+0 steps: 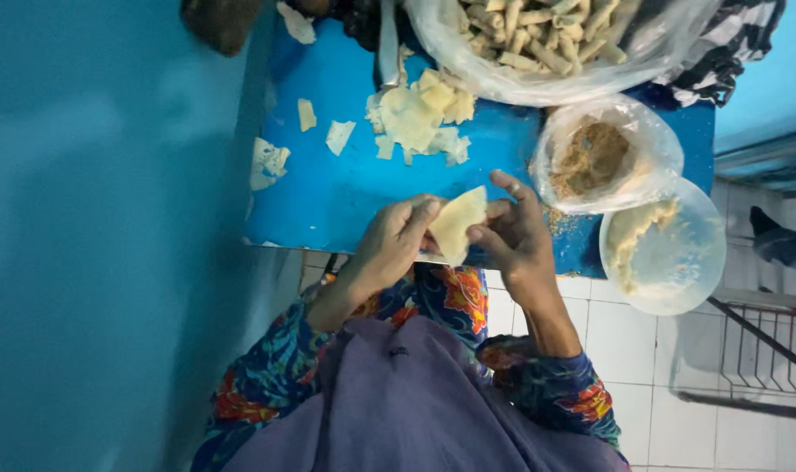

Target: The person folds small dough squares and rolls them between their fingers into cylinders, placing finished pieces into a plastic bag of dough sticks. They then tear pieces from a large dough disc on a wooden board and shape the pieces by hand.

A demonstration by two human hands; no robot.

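Both hands pinch one thin, pale yellow, soft pastry wrapper (456, 225) above the near edge of the smooth blue table (328, 192): the left hand (396, 240) curls over its left edge, the right hand (516, 232) grips its right side, fingers pressed in. A heap of torn wrapper pieces (420, 118) lies beyond; the clear plastic bag of rolled pastries (546, 39) is cut off at the top.

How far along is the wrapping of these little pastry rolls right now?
Done: a clear bag already holds many finished rolls. In hand: the left hand and right hand pinch one pale wrapper. Left: a pile of wrappers on the blue table, plus brown filling in its bag.
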